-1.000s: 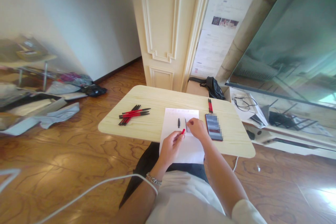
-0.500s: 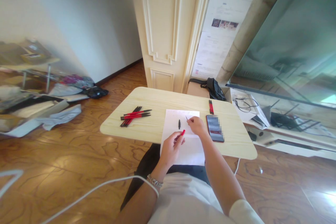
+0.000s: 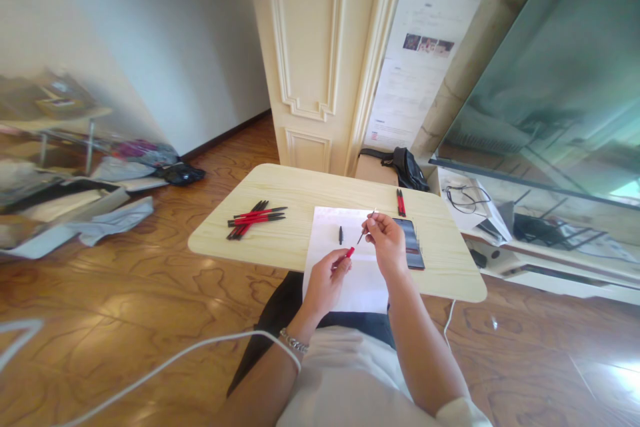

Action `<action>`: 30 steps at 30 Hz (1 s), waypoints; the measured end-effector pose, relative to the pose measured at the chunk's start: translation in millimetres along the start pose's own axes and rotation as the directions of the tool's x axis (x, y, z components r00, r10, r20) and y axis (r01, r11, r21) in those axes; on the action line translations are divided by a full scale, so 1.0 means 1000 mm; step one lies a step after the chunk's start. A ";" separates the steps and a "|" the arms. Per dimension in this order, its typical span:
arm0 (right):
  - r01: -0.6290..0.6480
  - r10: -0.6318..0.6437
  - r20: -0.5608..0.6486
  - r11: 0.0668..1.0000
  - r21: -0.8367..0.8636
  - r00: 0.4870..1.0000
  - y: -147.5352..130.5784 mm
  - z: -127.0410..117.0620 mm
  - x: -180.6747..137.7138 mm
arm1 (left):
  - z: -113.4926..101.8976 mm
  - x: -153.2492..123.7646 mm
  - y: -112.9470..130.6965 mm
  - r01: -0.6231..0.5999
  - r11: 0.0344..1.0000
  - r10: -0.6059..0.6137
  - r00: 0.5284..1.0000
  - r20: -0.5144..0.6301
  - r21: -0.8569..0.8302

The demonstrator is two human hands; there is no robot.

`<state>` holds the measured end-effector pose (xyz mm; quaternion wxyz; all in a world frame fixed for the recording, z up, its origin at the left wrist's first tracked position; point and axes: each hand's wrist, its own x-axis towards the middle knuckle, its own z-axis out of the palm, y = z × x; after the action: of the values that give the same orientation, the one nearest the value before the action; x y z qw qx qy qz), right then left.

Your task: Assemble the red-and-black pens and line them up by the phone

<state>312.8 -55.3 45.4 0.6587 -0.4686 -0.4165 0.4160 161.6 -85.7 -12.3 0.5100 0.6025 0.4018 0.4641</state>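
Over the white paper (image 3: 345, 287), my left hand (image 3: 325, 280) is closed on a red pen barrel (image 3: 350, 252), whose end points up and right. My right hand (image 3: 387, 240) pinches a thin dark pen refill (image 3: 361, 236), tilted with its lower end just above the barrel's end. A small gap seems to separate the two. On the paper beyond my left hand lies a black pen tip section (image 3: 341, 235). Partly behind my right hand is a phone (image 3: 414, 247).
Several red and black pens (image 3: 255, 219) lie crossed on the left of the pale wooden table (image 3: 290, 187). More such pens (image 3: 401, 203) rest near the far right edge. A white cable (image 3: 190, 350) crosses by my left forearm. A black bag (image 3: 410, 168) sits beyond the table.
My right hand has lifted the refill from near the paper and tilted it toward the barrel. My left hand keeps the barrel in nearly the same place.
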 end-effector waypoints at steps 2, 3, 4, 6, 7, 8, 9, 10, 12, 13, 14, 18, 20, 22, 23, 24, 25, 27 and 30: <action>0.012 -0.012 -0.010 1.000 0.003 1.000 0.001 0.000 0.001 | -0.001 0.000 -0.002 0.001 1.000 -0.001 1.000 0.001 0.020; 0.019 -0.019 -0.011 1.000 0.002 1.000 0.001 0.000 0.002 | -0.001 0.000 -0.002 0.002 1.000 -0.002 1.000 -0.001 0.028; 0.024 -0.024 -0.008 1.000 -0.002 1.000 0.001 -0.001 0.002 | -0.001 0.000 -0.003 0.001 0.999 -0.001 1.000 -0.003 0.033; 0.030 -0.030 0.011 0.999 -0.018 0.999 0.002 0.000 0.000 | -0.001 0.001 -0.003 -0.001 0.999 0.001 1.000 -0.005 0.033; 0.030 -0.029 0.028 0.999 -0.028 0.999 0.002 0.000 -0.001 | -0.001 0.001 -0.003 -0.002 1.000 0.002 1.000 -0.006 0.031; 0.024 -0.022 0.049 0.999 -0.040 0.999 0.004 0.000 -0.004 | 0.000 0.001 -0.002 -0.003 1.000 0.003 1.000 -0.003 0.027; 0.014 -0.010 0.073 0.998 -0.059 0.997 0.006 0.001 -0.006 | 0.000 0.002 -0.002 -0.004 1.000 0.004 1.000 0.001 0.022; 0.002 0.007 0.104 0.996 -0.085 0.995 0.008 0.001 -0.009 | 0.000 0.002 -0.001 -0.005 1.000 0.005 1.000 0.005 0.016; -0.019 0.044 0.166 0.989 -0.149 0.985 0.013 0.001 -0.015 | 0.001 0.002 -0.002 -0.006 1.000 0.006 1.000 0.011 -0.002; -0.023 0.058 0.192 0.983 -0.181 0.980 0.016 0.000 -0.017 | 0.001 0.002 -0.002 -0.003 1.000 0.003 1.000 0.013 -0.011; -0.022 0.067 0.212 0.978 -0.208 0.975 0.018 -0.001 -0.019 | 0.001 0.002 -0.003 0.004 1.000 -0.003 1.000 0.012 -0.020; -0.008 0.080 0.246 0.960 -0.279 0.966 0.024 -0.006 -0.020 | 0.001 0.000 -0.004 0.039 0.998 -0.037 0.998 0.043 -0.053; -0.005 0.085 0.246 0.951 -0.309 0.966 0.027 -0.009 -0.019 | 0.002 -0.001 -0.005 0.047 0.996 -0.042 0.997 0.060 -0.075; -0.005 0.086 0.231 0.943 -0.332 0.969 0.029 -0.011 -0.019 | 0.003 -0.002 -0.006 0.048 0.994 -0.044 0.998 0.048 -0.095; -0.005 0.086 0.227 0.941 -0.338 0.970 0.029 -0.012 -0.019 | 0.003 -0.002 -0.007 0.050 0.994 -0.046 0.998 0.037 -0.102; -0.004 0.088 0.231 0.940 -0.341 0.969 0.029 -0.012 -0.019 | 0.003 -0.002 -0.008 0.052 0.993 -0.049 0.998 0.027 -0.110; -0.006 0.095 0.246 0.941 -0.340 0.965 0.029 -0.013 -0.019 | 0.003 -0.002 -0.009 0.056 0.991 -0.054 0.998 0.018 -0.120; -0.021 0.122 0.287 0.944 -0.330 0.950 0.030 -0.014 -0.015 | 0.002 -0.001 -0.010 0.064 0.988 -0.064 0.998 0.007 -0.143; -0.028 0.138 0.244 0.914 -0.406 0.960 0.036 -0.014 -0.001 | -0.001 -0.001 -0.010 0.074 0.982 -0.078 0.997 -0.014 -0.176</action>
<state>320.0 -52.3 7.9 0.4688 -0.5495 -0.5571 0.4098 160.7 -84.9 -22.0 0.5742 0.5346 0.3875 0.4841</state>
